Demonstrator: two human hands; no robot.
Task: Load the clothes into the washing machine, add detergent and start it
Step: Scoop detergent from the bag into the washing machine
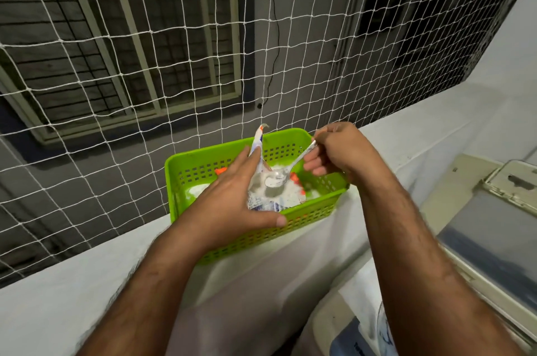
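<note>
Two hands are busy over a green basket [255,236] sitting on a white ledge [72,291]. The left hand [229,201] is spread pretty flat, fingers mostly straight, pressing against the side of a detergent packet [261,169] inside the basket, thumb lying along the basket's near rim. The right hand [334,152] is curled tight round the handle of a metal spoon [284,172], pinching it up near the end. The spoon's long axis slants down from that fist toward the left hand, bowl lowest, with a bit of white powder [271,181] sitting in it, right over the packet's open mouth. The packet itself stands tall-ish, its torn top poking up past the basket's far wall.

Off to the right of the spoon hand is the washing machine [479,227], top lid area showing. Beyond both hands there's white netting [174,50] stretched across the opening, and past that a dark building wall with barred windows [96,44].
</note>
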